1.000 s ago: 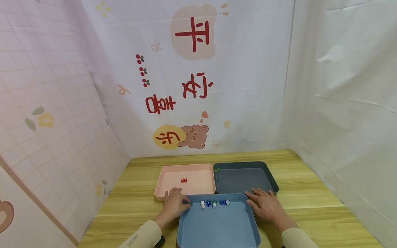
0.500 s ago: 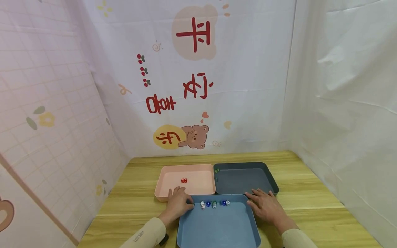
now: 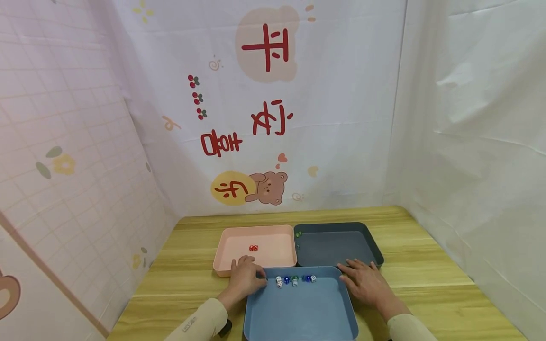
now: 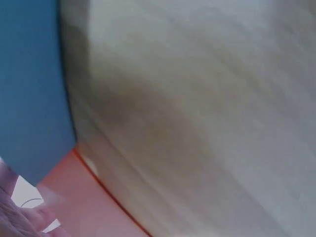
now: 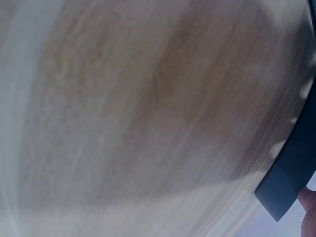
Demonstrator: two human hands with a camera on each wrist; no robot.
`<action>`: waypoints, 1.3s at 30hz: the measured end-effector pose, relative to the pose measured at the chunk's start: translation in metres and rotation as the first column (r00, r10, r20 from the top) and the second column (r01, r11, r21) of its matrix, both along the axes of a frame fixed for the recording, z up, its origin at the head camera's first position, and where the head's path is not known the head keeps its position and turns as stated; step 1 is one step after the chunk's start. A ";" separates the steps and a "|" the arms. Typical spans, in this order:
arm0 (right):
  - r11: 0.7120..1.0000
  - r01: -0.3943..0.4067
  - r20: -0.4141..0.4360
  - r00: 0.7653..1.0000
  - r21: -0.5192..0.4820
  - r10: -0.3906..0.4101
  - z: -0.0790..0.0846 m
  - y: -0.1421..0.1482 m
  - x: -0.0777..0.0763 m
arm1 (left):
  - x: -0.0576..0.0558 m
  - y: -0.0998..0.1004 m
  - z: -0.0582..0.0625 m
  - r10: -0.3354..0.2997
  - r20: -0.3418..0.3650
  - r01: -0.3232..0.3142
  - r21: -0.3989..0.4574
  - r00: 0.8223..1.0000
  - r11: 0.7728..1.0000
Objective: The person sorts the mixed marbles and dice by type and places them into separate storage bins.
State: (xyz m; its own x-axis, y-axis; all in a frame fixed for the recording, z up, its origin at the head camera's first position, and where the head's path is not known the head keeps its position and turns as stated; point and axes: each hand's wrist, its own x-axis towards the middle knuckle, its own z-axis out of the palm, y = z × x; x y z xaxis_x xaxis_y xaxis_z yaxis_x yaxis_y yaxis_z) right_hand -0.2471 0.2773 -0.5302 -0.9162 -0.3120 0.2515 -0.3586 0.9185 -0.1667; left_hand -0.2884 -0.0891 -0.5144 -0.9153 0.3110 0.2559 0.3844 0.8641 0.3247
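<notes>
At the far left corner of the blue tray [image 3: 300,312], my left hand [image 3: 245,279] has thumb and index finger bent together around a small dark green die, mostly hidden by the fingertips. Along that tray's far side lies a row of several dice: white [image 3: 279,284], blue [image 3: 287,280] and green [image 3: 295,278] ones. My right hand [image 3: 366,283] rests with fingers spread at the tray's far right corner, its fingertips by the near rim of the dark grey tray [image 3: 337,246]. In the left wrist view only a bit of the left hand [image 4: 22,219] shows.
Behind the blue tray stands a pink tray [image 3: 273,258] with two red dice [image 3: 253,248]. The dark grey tray beside it holds green dice [image 3: 298,234] along its left wall. A wooden table [image 3: 443,284] lies under everything, with printed cloth [image 3: 341,118] hanging behind.
The left hand has shifted slightly right, over the blue tray's corner, and the small dark green die moved with its fingertips. The right hand and the other dice stay put.
</notes>
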 end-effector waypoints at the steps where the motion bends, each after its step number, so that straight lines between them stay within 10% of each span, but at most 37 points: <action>1: 1.000 0.000 0.000 1.000 0.000 0.000 0.000 0.000 0.000 | 0.000 0.000 0.002 -0.002 -0.002 0.002 0.007 1.000 1.000; 39: 1.000 0.003 -0.015 1.000 0.007 -0.003 -0.003 0.001 0.000 | -0.023 0.049 0.061 -0.020 0.067 0.004 0.230 0.998 0.973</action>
